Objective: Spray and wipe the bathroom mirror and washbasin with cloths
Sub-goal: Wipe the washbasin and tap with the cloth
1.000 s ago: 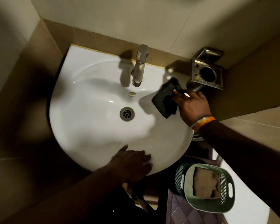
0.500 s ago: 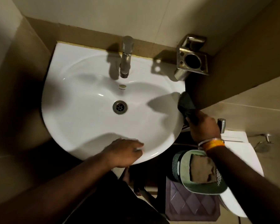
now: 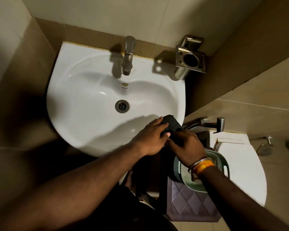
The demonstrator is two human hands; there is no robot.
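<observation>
A white washbasin [image 3: 83,104] fills the middle of the head view, with a chrome tap [image 3: 128,55] at its back and a metal drain [image 3: 122,106] in the bowl. A black cloth [image 3: 171,123] sits bunched at the basin's front right rim. My left hand [image 3: 148,139] grips the cloth from the left. My right hand [image 3: 187,147] holds it from the right and below, with an orange band on the wrist. The mirror is out of view.
A steel tumbler holder [image 3: 189,58] hangs on the wall right of the tap. A green perforated basket [image 3: 222,165] stands on a purple stool [image 3: 190,204] under my right wrist. A toilet [image 3: 240,164] and a chrome hand sprayer [image 3: 218,124] are at right.
My right hand carried the black cloth from the basin's back right along the rim to the front right. My left hand left the front rim and joined it on the cloth.
</observation>
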